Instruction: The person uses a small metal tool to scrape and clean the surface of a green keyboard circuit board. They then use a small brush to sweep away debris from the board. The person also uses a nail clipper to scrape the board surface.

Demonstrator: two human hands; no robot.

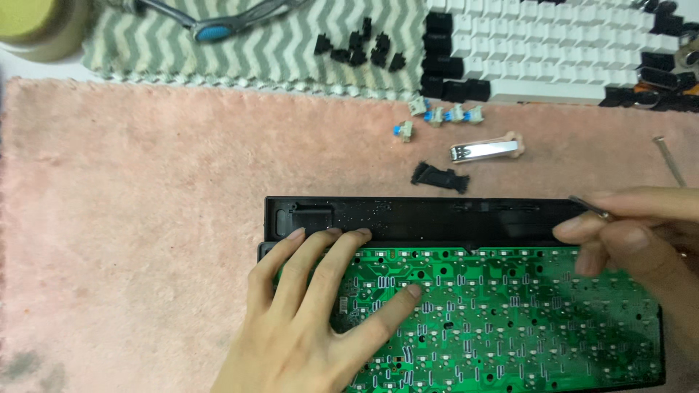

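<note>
Left hand [313, 320] lies open, pressing the green circuit board [510, 320] in its black case [437, 218] — right hand [626, 233] pinches a thin metal tool [588, 207] at the board's upper right corner, where a slip could scratch traces.

Light even, soft, moderately bright, a bit warm. No hard shadows; only faint soft shadow under left hand [306, 320] on green circuit board [510, 320]. Small glare on metal nail clipper [484, 151] in upper middle, and weak shine on solder points of board. White keys in upper right almost overexposed. Focus acceptable in centre; right hand [633, 233] slightly blurred. Pink mat [131, 218] texture soft, lower left corner darker.
</note>
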